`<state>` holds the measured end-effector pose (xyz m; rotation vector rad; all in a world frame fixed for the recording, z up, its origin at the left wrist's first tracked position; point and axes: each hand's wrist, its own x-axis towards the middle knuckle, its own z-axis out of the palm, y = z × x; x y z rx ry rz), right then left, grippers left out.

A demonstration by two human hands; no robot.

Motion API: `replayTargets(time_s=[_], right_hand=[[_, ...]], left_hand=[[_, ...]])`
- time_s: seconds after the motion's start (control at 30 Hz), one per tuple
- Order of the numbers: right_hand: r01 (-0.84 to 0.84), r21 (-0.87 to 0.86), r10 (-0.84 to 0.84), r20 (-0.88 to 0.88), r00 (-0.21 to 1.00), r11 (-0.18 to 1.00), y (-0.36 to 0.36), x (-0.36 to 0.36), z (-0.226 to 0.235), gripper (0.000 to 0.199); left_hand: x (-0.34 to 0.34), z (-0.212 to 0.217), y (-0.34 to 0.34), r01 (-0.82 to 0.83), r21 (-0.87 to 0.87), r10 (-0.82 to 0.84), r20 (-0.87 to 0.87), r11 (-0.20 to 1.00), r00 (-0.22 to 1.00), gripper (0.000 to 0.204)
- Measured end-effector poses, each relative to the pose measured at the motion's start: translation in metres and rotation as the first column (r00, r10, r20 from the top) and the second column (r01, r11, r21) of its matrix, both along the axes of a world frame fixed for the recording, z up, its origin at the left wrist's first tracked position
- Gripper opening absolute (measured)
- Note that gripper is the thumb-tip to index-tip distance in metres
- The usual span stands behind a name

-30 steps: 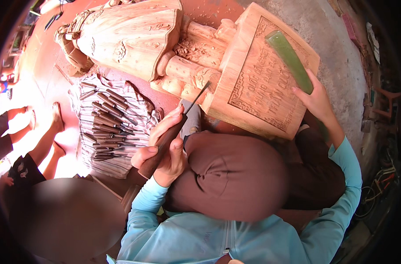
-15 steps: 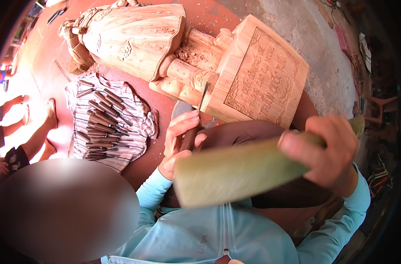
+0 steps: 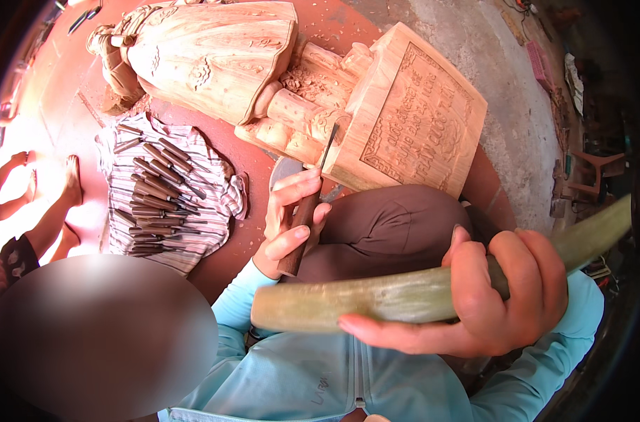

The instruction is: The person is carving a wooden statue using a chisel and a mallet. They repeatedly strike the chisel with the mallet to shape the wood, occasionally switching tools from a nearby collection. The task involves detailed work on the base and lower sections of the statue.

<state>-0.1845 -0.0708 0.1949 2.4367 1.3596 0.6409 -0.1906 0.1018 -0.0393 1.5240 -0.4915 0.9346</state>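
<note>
Carving lying on the floor, tools off to its left

Statue (image 3: 214,56) lies behind the cloth (image 3: 214,211) of chisels (image 3: 154,200); its base (image 3: 418,119) sits right, just ahead of the knee (image 3: 390,225).

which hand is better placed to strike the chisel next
The right hand, most likely. It grips the long greenish mallet, raised near the body. The left hand is wrapped around the chisel, whose tip rests against the carved wooden statue, so it is busy steadying the tool.
</note>
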Motion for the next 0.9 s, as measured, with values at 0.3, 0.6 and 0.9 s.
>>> replayTargets(time_s=[0.3, 0.6, 0.9], right_hand=[[-0.116, -0.036, 0.116, -0.012, 0.993, 0.993, 0.000, 0.012, 0.006, 0.041], [-0.098, -0.065, 0.092, -0.099, 0.991, 0.993, -0.008, 0.009, 0.013, 0.053], [-0.121, 0.002, 0.120, -0.121, 0.985, 0.993, -0.005, 0.010, 0.006, 0.046]], left_hand=[[0.001, 0.006, 0.005, -0.010, 0.022, 0.010, 0.019, 1.000, 1.000, 0.053], [-0.009, 0.017, 0.007, -0.071, 0.051, 0.077, -0.125, 0.996, 0.989, 0.050], [-0.004, 0.014, 0.010, -0.050, -0.017, 0.048, -0.087, 0.999, 0.995, 0.045]])
